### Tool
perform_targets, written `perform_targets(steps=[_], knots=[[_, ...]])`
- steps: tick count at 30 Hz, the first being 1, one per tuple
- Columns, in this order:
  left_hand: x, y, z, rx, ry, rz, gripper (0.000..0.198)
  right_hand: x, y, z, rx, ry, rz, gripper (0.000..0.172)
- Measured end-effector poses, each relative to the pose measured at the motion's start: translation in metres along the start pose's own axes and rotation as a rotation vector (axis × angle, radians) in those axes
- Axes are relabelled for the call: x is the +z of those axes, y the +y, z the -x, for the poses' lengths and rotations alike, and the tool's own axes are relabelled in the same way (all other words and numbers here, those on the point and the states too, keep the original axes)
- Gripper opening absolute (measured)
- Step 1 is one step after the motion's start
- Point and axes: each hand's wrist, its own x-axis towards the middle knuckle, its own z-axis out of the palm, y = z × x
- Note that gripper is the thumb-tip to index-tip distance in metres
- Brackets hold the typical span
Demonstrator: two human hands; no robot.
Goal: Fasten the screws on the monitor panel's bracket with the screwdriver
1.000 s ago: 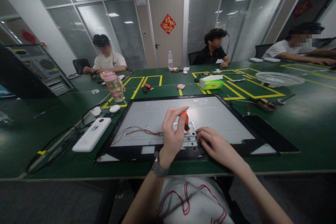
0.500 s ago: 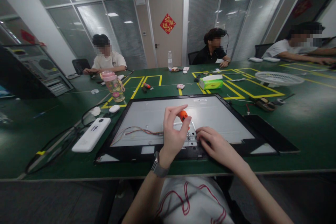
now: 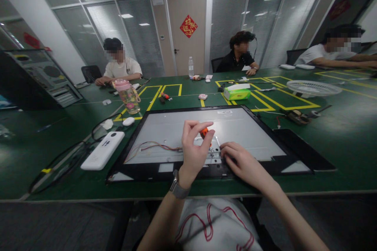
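Note:
A flat monitor panel (image 3: 250,133) lies face down in its black frame on the green table. My left hand (image 3: 193,153) pinches the orange handle of a small screwdriver (image 3: 204,132), held upright over a small metal bracket (image 3: 215,151) near the panel's front edge. My right hand (image 3: 243,162) rests on the panel just right of the bracket, fingers curled and pressing on it. Thin coloured wires (image 3: 153,148) run from the bracket leftward across the panel.
A white device (image 3: 103,151) and black cables (image 3: 59,164) lie to the left. A pink-lidded bottle (image 3: 128,96), a tissue box (image 3: 237,93), a white fan grille (image 3: 313,87) and a black slab (image 3: 303,149) are about. Three people sit at the far side.
My left hand's fingers have shifted round the screwdriver handle, turning it, and the handle sits a little lower than before. My right hand has stayed in place.

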Motion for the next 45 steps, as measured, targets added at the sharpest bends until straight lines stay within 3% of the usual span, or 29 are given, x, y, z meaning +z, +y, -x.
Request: perform_targets(steps=[7, 16, 24, 31, 40, 45], knots=[[-0.0024, 0.0001, 0.0023, -0.022, -0.031, 0.041, 0.034, 0.0000, -0.0006, -0.0006, 0.001, 0.019, 0.012, 0.024], [0.0005, 0.0001, 0.0017, 0.020, 0.012, -0.016, 0.019, 0.0011, 0.0008, -0.0001, 0.003, -0.008, 0.008, 0.021], [-0.0004, 0.0002, 0.0016, -0.002, -0.044, 0.066, 0.025, 0.0012, 0.0005, -0.0001, 0.002, -0.007, 0.009, 0.022], [0.0004, 0.0003, 0.0009, 0.044, 0.026, -0.008, 0.012, 0.0003, -0.0009, -0.0016, 0.008, -0.008, 0.009, 0.021], [0.0011, -0.0019, 0.0056, -0.112, 0.003, 0.145, 0.031, 0.0000, -0.0006, -0.0004, 0.009, -0.014, 0.007, 0.022], [0.0003, -0.0005, 0.0037, -0.002, 0.009, 0.027, 0.018, 0.0003, -0.0006, 0.0003, 0.014, -0.015, 0.015, 0.022]])
